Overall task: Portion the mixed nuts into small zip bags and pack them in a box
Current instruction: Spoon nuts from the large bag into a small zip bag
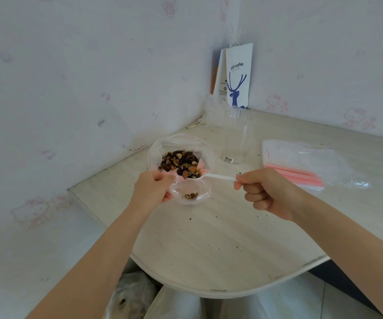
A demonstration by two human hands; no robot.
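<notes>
A large clear bag (157, 148) of mixed nuts (179, 161) stands open on the table near the wall. In front of it my left hand (152, 188) holds a small clear zip bag (200, 192) open by its mouth; a few nuts (191, 195) lie at its bottom. My right hand (263, 192) pinches the handle end of a white plastic spoon (218, 177). The spoon's bowl carries nuts and sits at the small bag's mouth.
A stack of empty zip bags with pink strips (301, 166) lies to the right. A clear plastic cup (235, 137) and a white paper coffee bag (238, 77) stand at the back corner. Crumbs dot the pale table (209, 238), whose curved edge runs near me.
</notes>
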